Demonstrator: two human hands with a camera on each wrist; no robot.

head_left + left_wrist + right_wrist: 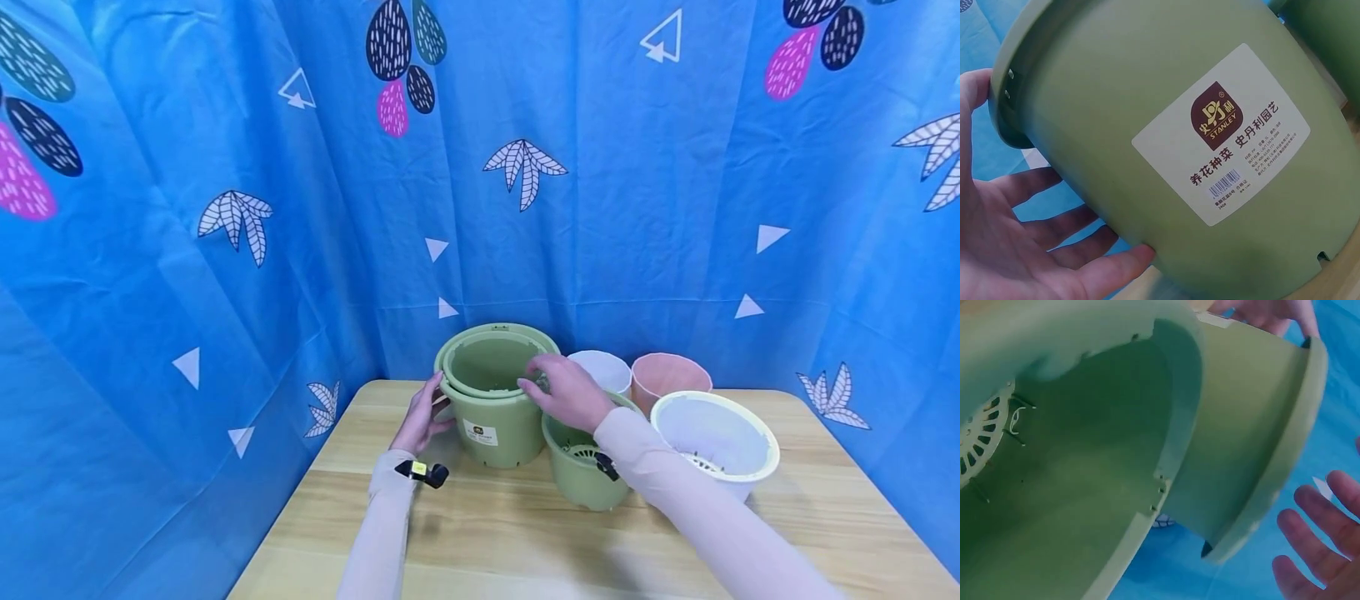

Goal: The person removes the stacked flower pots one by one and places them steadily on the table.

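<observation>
A large green flower pot (517,437) with a white label (1222,134) stands upright at the back left of the table. Two green rims show at its top, one just inside the other. Against its left side rests my left hand (422,417), thumb at the rim and the other fingers spread along the wall. My right hand (566,387) is over the pot's right rim; in the right wrist view its loosely spread fingers (1316,528) stand apart from the rim. Partly under my right forearm is a smaller green pot (588,483) with a slotted bottom.
A white pot with a cream rim (750,425) stands at the right, partly behind my right sleeve. A small white pot (600,364) and a pink pot (671,371) stand behind it. Blue patterned curtain (637,208) hangs close around the wooden table (487,550).
</observation>
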